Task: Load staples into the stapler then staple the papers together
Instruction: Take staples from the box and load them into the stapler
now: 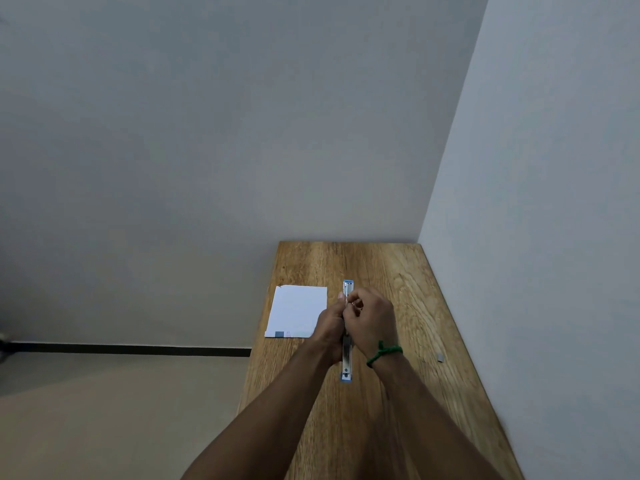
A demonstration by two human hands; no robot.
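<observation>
A long blue and silver stapler (pixel 346 358) is swung open flat, lengthwise over the middle of the wooden table (pixel 398 271). My left hand (pixel 330 327) grips its middle from the left side. My right hand (pixel 372 318), with a green wristband, pinches something small and shiny, apparently staples, at the stapler's metal channel near its far end. The far tip of the stapler shows above my fingers. A white stack of papers (pixel 296 311) lies flat to the left of my hands, touching neither.
A small grey strip of staples (pixel 440 357) lies near the table's right edge by the wall. Walls close off the table at the back and right. The table's left edge drops to the floor.
</observation>
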